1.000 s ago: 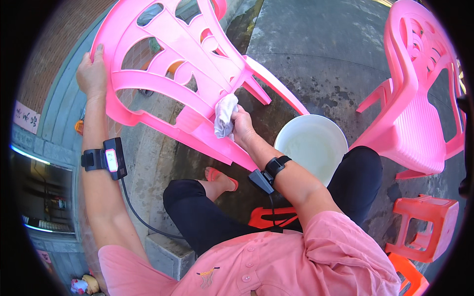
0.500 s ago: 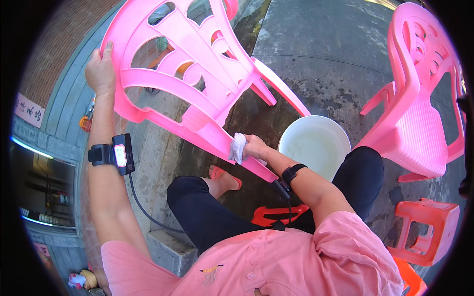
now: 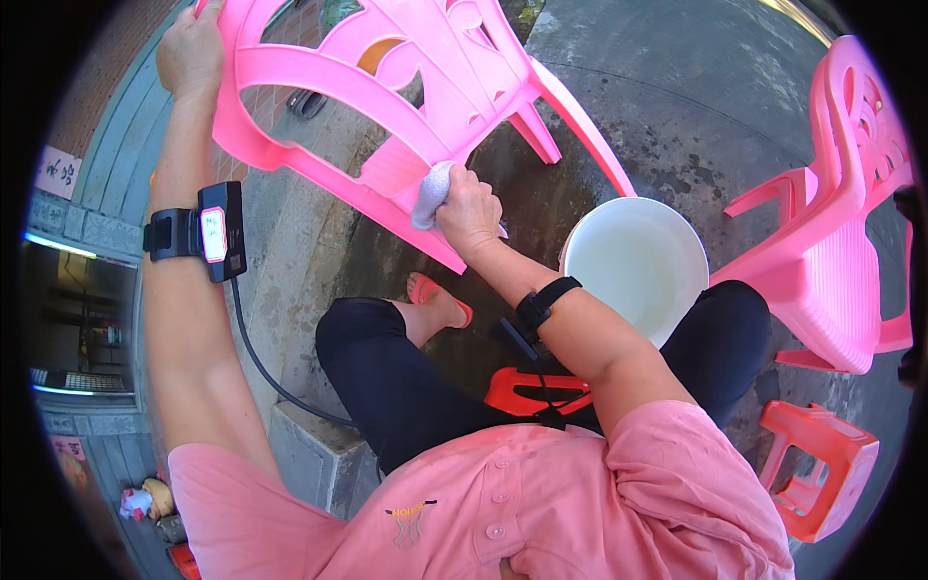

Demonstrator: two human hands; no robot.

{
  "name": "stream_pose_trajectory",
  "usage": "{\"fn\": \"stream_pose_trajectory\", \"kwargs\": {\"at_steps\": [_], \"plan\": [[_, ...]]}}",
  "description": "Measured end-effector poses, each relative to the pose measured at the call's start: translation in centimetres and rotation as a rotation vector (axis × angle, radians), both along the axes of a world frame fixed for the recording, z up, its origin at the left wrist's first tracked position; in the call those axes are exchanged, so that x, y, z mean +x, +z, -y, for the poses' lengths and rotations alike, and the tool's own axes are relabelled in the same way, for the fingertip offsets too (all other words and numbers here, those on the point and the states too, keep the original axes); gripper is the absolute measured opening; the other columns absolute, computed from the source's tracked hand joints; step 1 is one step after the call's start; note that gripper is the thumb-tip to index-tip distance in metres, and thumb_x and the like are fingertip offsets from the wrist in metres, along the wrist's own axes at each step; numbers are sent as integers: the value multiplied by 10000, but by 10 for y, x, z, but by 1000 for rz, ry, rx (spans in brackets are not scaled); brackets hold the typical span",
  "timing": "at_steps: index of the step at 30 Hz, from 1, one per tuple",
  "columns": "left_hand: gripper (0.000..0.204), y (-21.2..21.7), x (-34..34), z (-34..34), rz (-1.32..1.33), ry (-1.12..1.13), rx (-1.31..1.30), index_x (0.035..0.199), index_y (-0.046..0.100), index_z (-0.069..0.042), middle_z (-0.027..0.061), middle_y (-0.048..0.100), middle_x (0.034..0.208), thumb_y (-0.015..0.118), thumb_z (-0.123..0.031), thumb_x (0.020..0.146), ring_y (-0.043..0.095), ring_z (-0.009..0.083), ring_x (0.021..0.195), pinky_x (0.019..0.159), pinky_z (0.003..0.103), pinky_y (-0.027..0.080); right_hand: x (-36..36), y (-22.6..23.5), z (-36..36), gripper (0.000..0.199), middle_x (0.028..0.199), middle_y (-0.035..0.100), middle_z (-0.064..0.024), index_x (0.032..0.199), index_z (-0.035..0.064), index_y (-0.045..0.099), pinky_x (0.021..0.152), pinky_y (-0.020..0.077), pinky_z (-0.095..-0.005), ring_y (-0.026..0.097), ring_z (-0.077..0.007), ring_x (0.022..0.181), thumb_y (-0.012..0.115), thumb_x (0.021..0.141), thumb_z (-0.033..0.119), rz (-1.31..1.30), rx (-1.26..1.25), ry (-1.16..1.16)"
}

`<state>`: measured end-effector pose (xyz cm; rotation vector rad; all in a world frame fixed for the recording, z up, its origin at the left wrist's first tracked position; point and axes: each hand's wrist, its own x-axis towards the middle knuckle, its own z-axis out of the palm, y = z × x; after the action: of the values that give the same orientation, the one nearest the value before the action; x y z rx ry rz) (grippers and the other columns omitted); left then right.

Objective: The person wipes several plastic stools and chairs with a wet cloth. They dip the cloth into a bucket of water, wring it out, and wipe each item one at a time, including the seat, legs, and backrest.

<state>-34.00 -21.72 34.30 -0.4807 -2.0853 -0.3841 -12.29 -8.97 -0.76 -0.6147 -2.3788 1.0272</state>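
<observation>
The left hand (image 3: 193, 48) is raised high at the end of a straight arm, fingers closed around the edge of a tilted pink chair (image 3: 387, 106), holding it up off the wet pavement (image 3: 677, 87); the fingertips are cut off near the top of the view. A black device (image 3: 217, 232) is strapped to that wrist, its cable trailing down. Further right, the right hand (image 3: 469, 208) is bent at the wrist and pressed against the chair's lower rail, clenched on a pale cloth (image 3: 430, 193) that is mostly hidden under the fingers. Just right of that forearm sits a white bucket (image 3: 633, 261) of water, partly covered by a knee. A second pink chair (image 3: 831, 242) stands at the far right.
</observation>
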Motion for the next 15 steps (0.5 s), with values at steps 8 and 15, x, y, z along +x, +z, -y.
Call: {"fn": "stream_pose_trajectory", "kwargs": {"at_steps": [8,15], "plan": [[410,-16,10,-6,-55,-214,160,922,725,-23,240,694,856,627,-417,863,685,408,850,733,492,487,74,-88,-17,331,1028,671,-176,1064,83,535,818,517,-543,651,-441,933,632,748,93,256,18,64],[447,-13,13,-16,-13,11,132,927,716,-40,250,696,912,608,-469,870,675,437,892,784,538,515,77,-74,-22,444,1108,670,-262,1135,58,551,924,491,-549,639,-489,1042,682,722,149,438,-183,81]]}}
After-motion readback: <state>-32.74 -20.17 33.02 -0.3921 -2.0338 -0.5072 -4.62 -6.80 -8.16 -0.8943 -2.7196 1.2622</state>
